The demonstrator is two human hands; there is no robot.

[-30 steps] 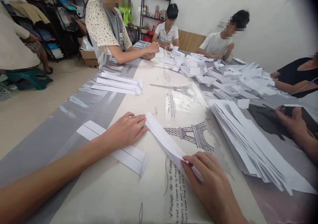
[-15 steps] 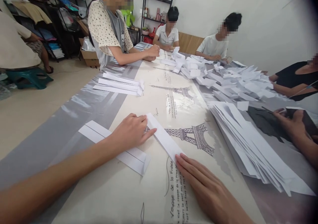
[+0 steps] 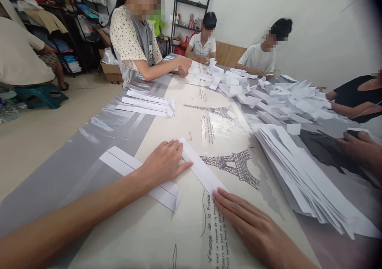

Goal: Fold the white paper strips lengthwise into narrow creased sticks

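A folded white paper strip (image 3: 203, 167) lies slantwise on the printed tablecloth (image 3: 143, 237), in front of me. At its far end my left hand (image 3: 162, 161) grips the edge with curled fingers, the thumb resting on the near side. My right hand (image 3: 250, 221) lies with its fingers straight and flat on the strip's near end. Beneath my left forearm is a second white strip (image 3: 117, 159) with a dark line along it. Part of that strip is hidden by the arm.
A stack of long white paper strips (image 3: 298, 173) lies to the right, beyond it a heap of folded papers (image 3: 277, 94). More strips (image 3: 146, 104) are at the left. Several people sit or stand around the table; one person's hand (image 3: 358, 145) holds a dark object at right.
The view has shifted slightly, so everything sits a little further right and lower. Both my hands keep their places on the strip. At right, the other person's hand has moved.
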